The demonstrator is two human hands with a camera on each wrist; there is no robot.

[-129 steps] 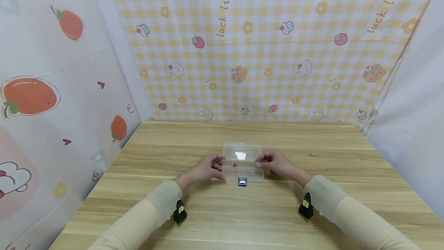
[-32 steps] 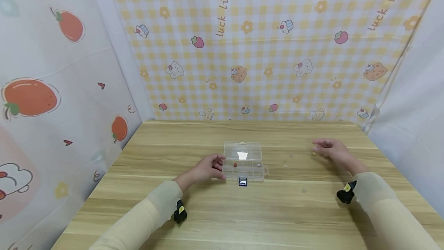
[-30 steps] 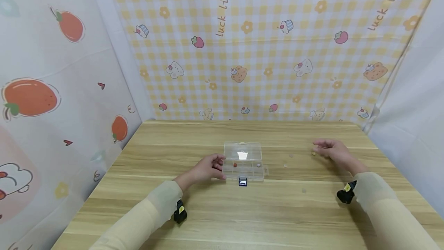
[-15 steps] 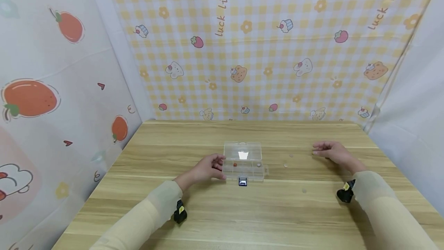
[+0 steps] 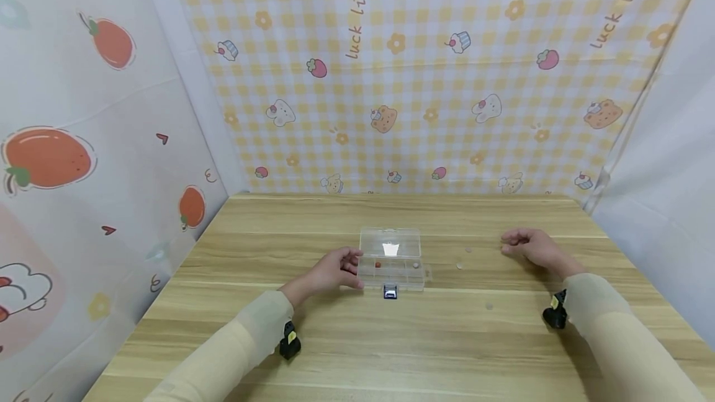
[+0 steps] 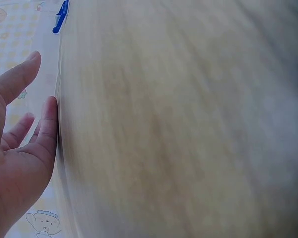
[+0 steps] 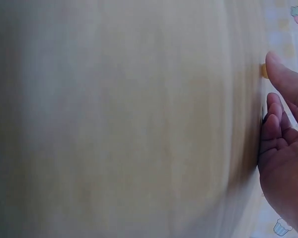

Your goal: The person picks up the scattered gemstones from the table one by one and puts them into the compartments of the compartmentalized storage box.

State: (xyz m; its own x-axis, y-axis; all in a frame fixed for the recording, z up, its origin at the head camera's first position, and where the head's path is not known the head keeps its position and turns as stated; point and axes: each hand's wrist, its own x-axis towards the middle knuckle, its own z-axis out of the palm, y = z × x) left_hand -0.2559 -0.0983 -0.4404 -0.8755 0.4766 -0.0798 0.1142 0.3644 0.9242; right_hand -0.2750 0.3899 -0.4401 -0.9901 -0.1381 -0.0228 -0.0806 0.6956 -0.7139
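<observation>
A small clear plastic compartment box [image 5: 399, 275] stands with its lid [image 5: 373, 242] raised at the back and a blue clasp [image 5: 390, 292] at the front. Inside lie an orange piece [image 5: 378, 265] at back left and a whitish one [image 5: 416, 265] at back right. At the box's left end, my left hand [image 5: 329, 273] holds it with thumb and index finger at the corners. My right hand [image 5: 533, 247] is low over the table, its fingers bent. A small yellow bead-like piece [image 7: 264, 71] shows at the thumb tip, seemingly pinched; the index fingertip is hidden there.
Several small pale pieces lie loose on the wooden table [image 5: 424, 352] right of the box, among them a pinkish one [image 5: 468, 250], a white one [image 5: 460, 266] and a translucent one [image 5: 489, 307]. A patterned curtain [image 5: 424, 79] hangs behind the table.
My right hand has gone from the box to the right, leaving the whitish piece inside, and its thumb and fingers have drawn in around the yellow piece. The left hand has stayed.
</observation>
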